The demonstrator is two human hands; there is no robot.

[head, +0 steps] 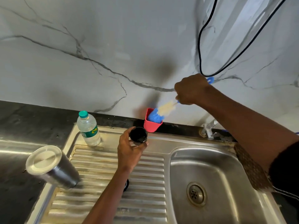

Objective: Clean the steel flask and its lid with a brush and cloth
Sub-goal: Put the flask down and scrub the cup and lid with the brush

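The steel flask [51, 167] stands upside down, base up, on the left edge of the ribbed draining board [100, 172]. My left hand [129, 152] grips the black flask lid [138, 135], its hollow side facing me, above the board. My right hand [192, 89] holds the blue handle of a bottle brush [161, 110]. The brush's cream and blue bristle head is tilted down, with its blue tip inside a red cup [151, 125] at the back of the sink. A brown patterned cloth [250, 167] lies along the sink's right rim under my right forearm.
A clear plastic water bottle [89, 129] with a green cap stands at the back left of the draining board. The steel sink bowl [210, 175] with its drain is on the right, a tap [208, 128] behind it. A black cable [200, 46] hangs on the marble wall.
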